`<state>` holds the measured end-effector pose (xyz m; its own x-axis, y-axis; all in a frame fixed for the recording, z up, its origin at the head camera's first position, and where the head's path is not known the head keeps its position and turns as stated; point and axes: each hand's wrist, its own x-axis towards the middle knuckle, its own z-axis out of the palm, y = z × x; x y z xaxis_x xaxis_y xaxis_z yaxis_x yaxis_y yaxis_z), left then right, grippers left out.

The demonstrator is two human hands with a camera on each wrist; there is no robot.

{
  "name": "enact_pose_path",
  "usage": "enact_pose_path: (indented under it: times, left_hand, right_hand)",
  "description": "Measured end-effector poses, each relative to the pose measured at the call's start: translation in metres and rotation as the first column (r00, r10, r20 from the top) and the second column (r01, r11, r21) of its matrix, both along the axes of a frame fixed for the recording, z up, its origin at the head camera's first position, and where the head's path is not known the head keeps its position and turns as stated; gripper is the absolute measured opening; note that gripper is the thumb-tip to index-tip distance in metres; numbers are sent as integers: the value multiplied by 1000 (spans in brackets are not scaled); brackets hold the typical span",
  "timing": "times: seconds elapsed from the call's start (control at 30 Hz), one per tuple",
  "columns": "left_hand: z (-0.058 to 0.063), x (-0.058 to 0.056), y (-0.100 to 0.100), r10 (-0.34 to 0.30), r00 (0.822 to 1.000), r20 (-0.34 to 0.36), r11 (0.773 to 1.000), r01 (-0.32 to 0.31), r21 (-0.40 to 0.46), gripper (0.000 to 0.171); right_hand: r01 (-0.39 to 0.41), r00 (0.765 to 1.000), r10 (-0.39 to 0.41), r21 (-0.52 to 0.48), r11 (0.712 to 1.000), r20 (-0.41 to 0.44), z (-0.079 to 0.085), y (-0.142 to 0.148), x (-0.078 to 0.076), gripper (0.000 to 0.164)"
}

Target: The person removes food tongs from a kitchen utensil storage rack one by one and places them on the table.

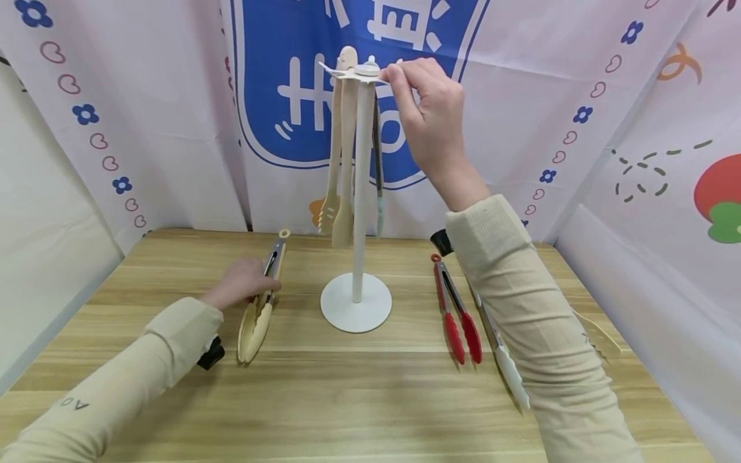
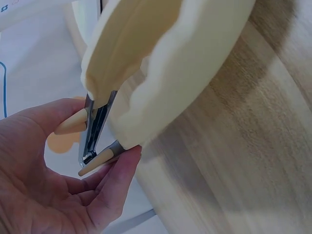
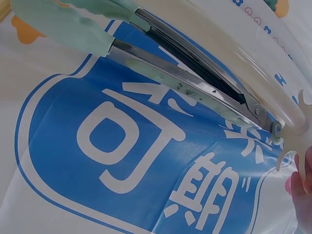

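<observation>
A white utensil stand (image 1: 359,193) rises from the wooden table on a round base. My right hand (image 1: 431,106) pinches the right edge of its hooked top, and in the right wrist view its fingertips show beside a hook. Tongs with mint-green heads (image 3: 68,29) hang from that top by a loop. Two beige utensils, a slotted one (image 1: 329,215) and a spoon-shaped one (image 1: 343,225), hang on the stand's left side. My left hand (image 2: 39,170) grips cream-headed tongs (image 1: 255,331) left of the base, thumb on one arm and fingers on the other.
Red tongs (image 1: 454,334) lie right of the base, with white-headed tongs (image 1: 512,376) beyond them, partly under my right forearm. A beige toothed utensil (image 1: 604,341) lies near the table's right edge. Printed cloth (image 1: 191,180) hangs behind the table.
</observation>
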<state>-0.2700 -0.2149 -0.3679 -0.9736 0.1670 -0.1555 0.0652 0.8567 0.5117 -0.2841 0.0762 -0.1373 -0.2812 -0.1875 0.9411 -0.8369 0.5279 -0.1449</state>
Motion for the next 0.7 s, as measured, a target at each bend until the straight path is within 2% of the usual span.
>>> enact_pose_path:
  times: [0.2, 0.33, 0.5, 0.7]
  left_hand:
    - [0, 0, 2, 14, 1000, 19, 1000, -14, -6, 24]
    - [-5, -3, 2, -4, 1000, 9, 1000, 4, -26, 24]
    - [-10, -4, 3, -21, 999, 29, 999, 22, -27, 21]
    - [-9, -3, 5, -11, 999, 47, 1000, 12, -29, 22]
  right_hand:
    - [6, 1000, -7, 19, 1000, 31, 1, 1, 1, 29]
    - [12, 999, -13, 17, 1000, 46, 1, 1, 2, 28]
    - [14, 999, -15, 11, 1000, 50, 0, 1, 2, 28]
    - [13, 999, -13, 12, 1000, 44, 0, 1, 2, 28]
